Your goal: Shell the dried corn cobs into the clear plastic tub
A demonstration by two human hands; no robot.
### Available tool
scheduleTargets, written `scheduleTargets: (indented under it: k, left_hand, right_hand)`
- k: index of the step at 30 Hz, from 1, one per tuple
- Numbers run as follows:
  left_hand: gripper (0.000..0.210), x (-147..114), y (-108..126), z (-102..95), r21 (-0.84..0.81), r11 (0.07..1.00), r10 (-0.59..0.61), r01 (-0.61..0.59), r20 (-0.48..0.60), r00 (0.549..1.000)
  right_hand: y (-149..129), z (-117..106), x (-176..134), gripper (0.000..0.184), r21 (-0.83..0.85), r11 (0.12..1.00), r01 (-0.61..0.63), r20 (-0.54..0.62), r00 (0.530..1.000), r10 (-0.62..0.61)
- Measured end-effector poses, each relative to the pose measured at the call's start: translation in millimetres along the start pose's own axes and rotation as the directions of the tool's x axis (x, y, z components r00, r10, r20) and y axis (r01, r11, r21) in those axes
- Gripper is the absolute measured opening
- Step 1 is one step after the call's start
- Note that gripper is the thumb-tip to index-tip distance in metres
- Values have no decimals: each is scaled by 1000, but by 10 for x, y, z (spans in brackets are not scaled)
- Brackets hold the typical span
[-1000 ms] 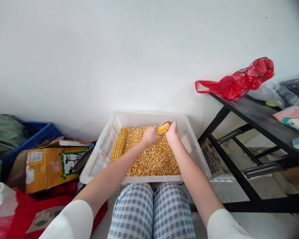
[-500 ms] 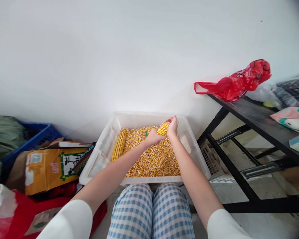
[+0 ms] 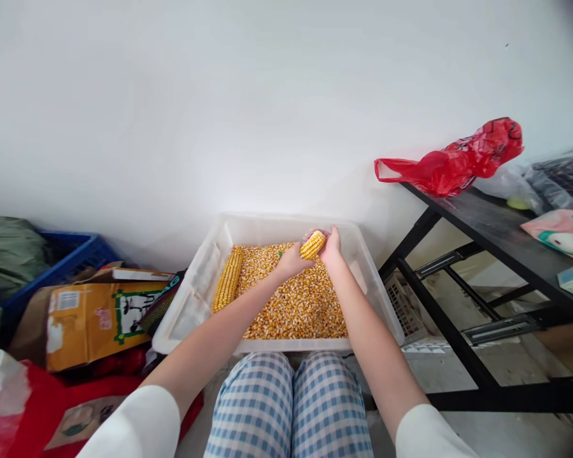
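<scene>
Between both hands, over the far part of a white plastic bin [image 3: 181,318], I hold a yellow corn cob [image 3: 312,245]. My left hand [image 3: 293,261] is closed around its near left end. My right hand [image 3: 332,244] grips it from the right, some fingers hidden behind the cob. Loose yellow corn kernels [image 3: 291,312] cover the bin's floor beneath. Another, longer corn cob [image 3: 228,278] lies along the bin's left side on the kernels. A small green object [image 3: 281,254] shows just beyond my left hand, too small to name.
A black metal-framed table [image 3: 487,222] stands at the right, bearing a red plastic bag [image 3: 458,165]. To the left are a yellow cardboard box [image 3: 95,324], a blue crate [image 3: 76,264] and a red bag [image 3: 33,407]. A white wall rises behind the bin.
My right hand has shifted slightly on the cob, its fingers a little lower, and more of the cob's face shows. The left hand stays almost in place.
</scene>
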State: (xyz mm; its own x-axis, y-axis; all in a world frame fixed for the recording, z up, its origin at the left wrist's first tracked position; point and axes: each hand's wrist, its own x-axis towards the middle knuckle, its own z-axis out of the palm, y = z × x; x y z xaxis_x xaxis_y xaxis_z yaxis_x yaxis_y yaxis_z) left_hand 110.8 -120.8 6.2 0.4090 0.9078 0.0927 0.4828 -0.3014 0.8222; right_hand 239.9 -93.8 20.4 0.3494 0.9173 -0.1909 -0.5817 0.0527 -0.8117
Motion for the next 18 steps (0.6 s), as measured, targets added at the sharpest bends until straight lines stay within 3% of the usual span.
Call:
scheduleTargets:
  k: [2,4,9,14,18]
  left_hand:
    - [44,10,-40,43,225,974,49,-28,-91,995]
    - [37,15,-47,85,257,963,101,-78,-76,992]
    - [22,44,-27,134,-2,994,110,-110,17,994]
    - [16,35,-32,148,-317,948,34,17,156,987]
    - [17,7,1,151,-414,907,-3,76,175,985]
  right_hand:
    - [13,67,-73,49,53,995,-86,-42,995,88]
    - [20,115,-134,48,72,996,-44,-115,992,52]
    - [-2,153,-189,43,44,994,102,-119,988,-96]
    - [4,140,-163,43,-36,982,184,-42,982,-186]
    - [33,124,-151,43,-79,974,212,-32,976,-215]
